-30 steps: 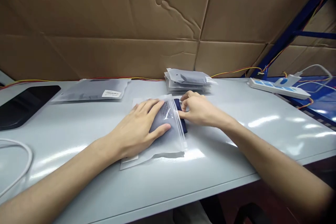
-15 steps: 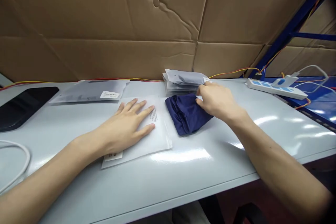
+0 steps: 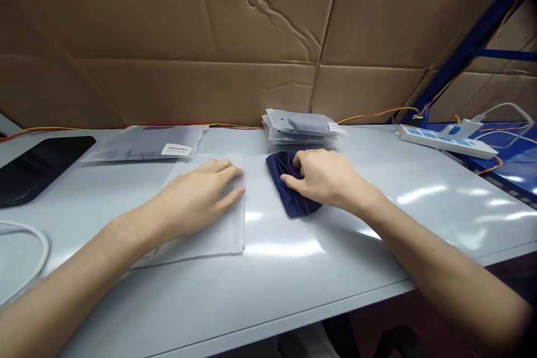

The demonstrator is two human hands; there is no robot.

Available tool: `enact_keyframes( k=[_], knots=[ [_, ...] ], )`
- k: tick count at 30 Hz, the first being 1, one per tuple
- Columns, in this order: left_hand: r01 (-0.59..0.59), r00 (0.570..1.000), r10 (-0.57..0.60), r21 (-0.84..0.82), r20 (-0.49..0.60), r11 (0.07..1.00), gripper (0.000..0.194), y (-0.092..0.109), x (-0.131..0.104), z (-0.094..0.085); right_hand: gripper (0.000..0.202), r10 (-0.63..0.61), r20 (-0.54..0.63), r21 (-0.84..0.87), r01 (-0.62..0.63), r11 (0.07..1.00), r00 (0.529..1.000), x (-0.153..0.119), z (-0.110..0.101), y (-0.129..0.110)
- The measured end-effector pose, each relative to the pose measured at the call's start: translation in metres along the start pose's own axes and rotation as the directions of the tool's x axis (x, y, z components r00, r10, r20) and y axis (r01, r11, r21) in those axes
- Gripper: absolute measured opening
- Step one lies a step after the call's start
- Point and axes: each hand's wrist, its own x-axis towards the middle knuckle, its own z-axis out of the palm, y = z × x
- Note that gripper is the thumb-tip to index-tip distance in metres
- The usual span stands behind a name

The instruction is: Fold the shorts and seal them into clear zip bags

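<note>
A flat frosted plastic bag with small print lies on the table. My left hand rests on it palm down, fingers stretched and thumb apart, fingertips close to the bag's right edge. To the right is a folded navy blue cloth. My right hand lies over its right part with fingers curled down onto it, index finger and thumb at its folds. The cloth's right part and most of my right fingertips are hidden under that hand.
Behind the cloth stands a stack of filled frosted bags. Another filled bag with a white label lies at the back left, beside a black phone-like slab. A white cable loops at left; a power strip lies at right.
The frosted bag has slid left, and my left fingers have drawn closer together. My right hand has moved left from the cloth's far right edge onto its folds.
</note>
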Motion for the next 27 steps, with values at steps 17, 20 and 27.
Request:
enact_keyframes(
  k=[17,20,27],
  knots=[
    [-0.323,0.927,0.324,0.038,-0.189,0.946,0.038,0.025,-0.002,0.001,0.025,0.022,0.082,-0.021,-0.021,1.000,0.996,-0.010,-0.008,-0.031],
    [-0.380,0.911,0.379,0.026,-0.164,0.925,0.039,0.032,-0.003,0.003,0.023,0.016,0.083,-0.021,-0.014,1.000,0.996,-0.012,-0.008,-0.031],
    [-0.393,0.910,0.396,0.049,-0.127,0.918,0.041,0.039,0.001,0.005,0.014,-0.031,0.072,-0.008,0.032,0.999,0.997,-0.012,-0.006,-0.029]
  ],
)
